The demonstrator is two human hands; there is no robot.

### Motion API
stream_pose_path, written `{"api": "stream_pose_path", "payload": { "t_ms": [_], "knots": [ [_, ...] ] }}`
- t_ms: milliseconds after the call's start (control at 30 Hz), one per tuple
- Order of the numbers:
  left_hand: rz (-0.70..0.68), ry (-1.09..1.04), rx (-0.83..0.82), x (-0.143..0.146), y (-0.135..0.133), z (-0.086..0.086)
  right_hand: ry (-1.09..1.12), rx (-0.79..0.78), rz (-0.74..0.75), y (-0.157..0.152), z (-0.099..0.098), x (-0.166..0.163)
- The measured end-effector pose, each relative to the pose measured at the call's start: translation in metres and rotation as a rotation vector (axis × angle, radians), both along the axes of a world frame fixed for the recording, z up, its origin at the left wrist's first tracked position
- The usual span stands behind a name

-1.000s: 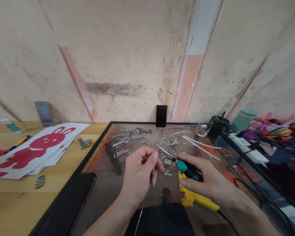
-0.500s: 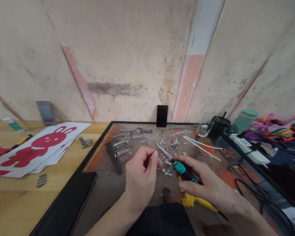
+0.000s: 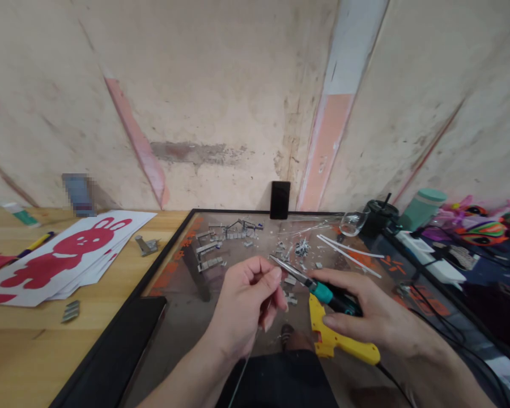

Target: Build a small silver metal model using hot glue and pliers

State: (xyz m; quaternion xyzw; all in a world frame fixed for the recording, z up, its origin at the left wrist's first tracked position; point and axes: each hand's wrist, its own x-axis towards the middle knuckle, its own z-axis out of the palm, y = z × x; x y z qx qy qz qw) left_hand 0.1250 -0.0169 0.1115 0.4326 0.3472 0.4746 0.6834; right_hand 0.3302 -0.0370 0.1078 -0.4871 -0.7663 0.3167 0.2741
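My left hand (image 3: 244,303) is closed in a pinch on a thin metal wire (image 3: 242,368) that runs down toward my lap. My right hand (image 3: 365,309) grips long-nose pliers (image 3: 306,280) with teal and black handles. The pliers' tips meet the wire at my left fingertips. Both hands hover over a black-framed work mat (image 3: 182,306). Small grey metal pieces (image 3: 210,255) lie scattered on the mat beyond them. A yellow glue gun (image 3: 338,340) lies under my right hand.
Sheets with a red rabbit print (image 3: 63,255) lie on the wooden table at left. A black phone (image 3: 279,199) leans on the wall. White strips (image 3: 348,249), a glass (image 3: 352,222), a black cup (image 3: 378,215), a green cup (image 3: 420,207) and a power strip (image 3: 429,255) stand at right.
Both hands shifted slightly right and nearer to me, with the pliers still at the wire. More of the yellow glue gun shows under my right hand.
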Motion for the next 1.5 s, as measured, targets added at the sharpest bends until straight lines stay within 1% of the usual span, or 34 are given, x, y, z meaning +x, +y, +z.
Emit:
{"api": "stream_pose_path", "payload": {
  "t_ms": [100, 133, 167, 200, 233, 300, 367, 433, 533, 600, 700, 833, 900, 933, 967, 1000, 1067, 1167, 1233, 1300, 1333, 1400, 1500],
  "knots": [
    [-0.219, -0.175, -0.143, -0.002, 0.0, 0.001, -0.002, 0.013, 0.025, 0.001, 0.001, 0.012],
    [-0.255, -0.199, -0.159, -0.003, 0.001, 0.001, 0.003, 0.006, 0.027, 0.001, 0.002, 0.012],
    [-0.251, -0.2, -0.158, -0.003, 0.001, 0.0, 0.015, -0.008, 0.027, 0.002, 0.003, 0.011],
    [-0.206, -0.176, -0.139, -0.002, 0.002, -0.001, 0.039, -0.025, 0.03, 0.002, 0.004, 0.009],
    [-0.129, -0.132, -0.097, -0.001, 0.003, -0.003, 0.075, -0.045, 0.035, 0.003, 0.005, 0.005],
    [0.063, -0.004, 0.033, 0.001, 0.003, -0.005, 0.179, -0.074, 0.039, 0.004, 0.006, -0.004],
    [0.196, 0.125, 0.159, 0.004, 0.002, -0.007, 0.269, -0.099, 0.009, 0.004, 0.006, -0.012],
    [0.236, 0.208, 0.223, 0.007, 0.001, -0.008, 0.325, -0.126, -0.029, 0.004, 0.004, -0.015],
    [0.215, 0.238, 0.233, 0.009, -0.001, -0.009, 0.38, -0.156, -0.044, 0.003, 0.002, -0.015],
    [0.184, 0.203, 0.205, 0.009, -0.001, -0.008, 0.393, -0.171, -0.033, 0.004, 0.003, -0.013],
    [0.081, 0.064, 0.082, 0.008, -0.002, -0.006, 0.379, -0.18, -0.011, 0.004, 0.007, -0.008],
    [-0.17, -0.179, -0.126, 0.005, -0.006, -0.001, 0.368, -0.18, 0.071, 0.005, 0.01, 0.003],
    [-0.286, -0.266, -0.188, 0.005, -0.007, -0.001, 0.37, -0.175, 0.117, 0.005, 0.011, 0.006],
    [-0.308, -0.287, -0.2, 0.006, -0.008, -0.002, 0.368, -0.175, 0.123, 0.006, 0.011, 0.006],
    [-0.295, -0.284, -0.194, 0.006, -0.007, -0.003, 0.367, -0.175, 0.11, 0.006, 0.01, 0.005],
    [-0.245, -0.257, -0.173, 0.007, -0.006, -0.004, 0.362, -0.171, 0.087, 0.006, 0.01, 0.002],
    [-0.071, -0.15, -0.074, 0.007, -0.003, -0.006, 0.347, -0.152, 0.032, 0.007, 0.01, -0.004],
    [0.212, 0.024, 0.156, 0.0, 0.003, -0.007, 0.355, -0.121, -0.02, 0.008, 0.008, -0.011],
    [0.344, 0.091, 0.28, -0.009, 0.007, -0.005, 0.398, -0.124, -0.032, 0.007, 0.007, -0.011],
    [0.42, 0.126, 0.346, -0.016, 0.009, 0.0, 0.435, -0.127, -0.028, 0.006, 0.007, -0.01],
    [0.431, 0.124, 0.368, -0.02, 0.011, 0.002, 0.445, -0.124, -0.022, 0.005, 0.007, -0.009],
    [0.445, 0.108, 0.387, -0.024, 0.012, 0.006, 0.449, -0.114, -0.014, 0.003, 0.007, -0.008],
    [0.417, 0.11, 0.402, -0.026, 0.013, 0.008, 0.446, -0.104, -0.021, 0.001, 0.007, -0.008]
  ]
}}
